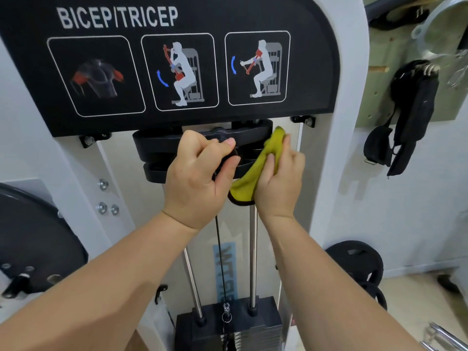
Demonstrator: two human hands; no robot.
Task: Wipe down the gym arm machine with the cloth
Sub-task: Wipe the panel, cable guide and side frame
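The gym arm machine is a white frame with a black BICEP/TRICEP instruction panel at the top. Below the panel sit black top plates on two chrome guide rods. My left hand grips the front of the black plates, fingers curled over them. My right hand holds a yellow-green cloth with a dark hem, pressed against the right end of the plates. The cloth's lower corner hangs down over the right rod.
A weight stack with a cable and pin stands below. A large black disc is at the left. Black straps hang on a pegboard at the right, with weight plates leaning on the floor below them.
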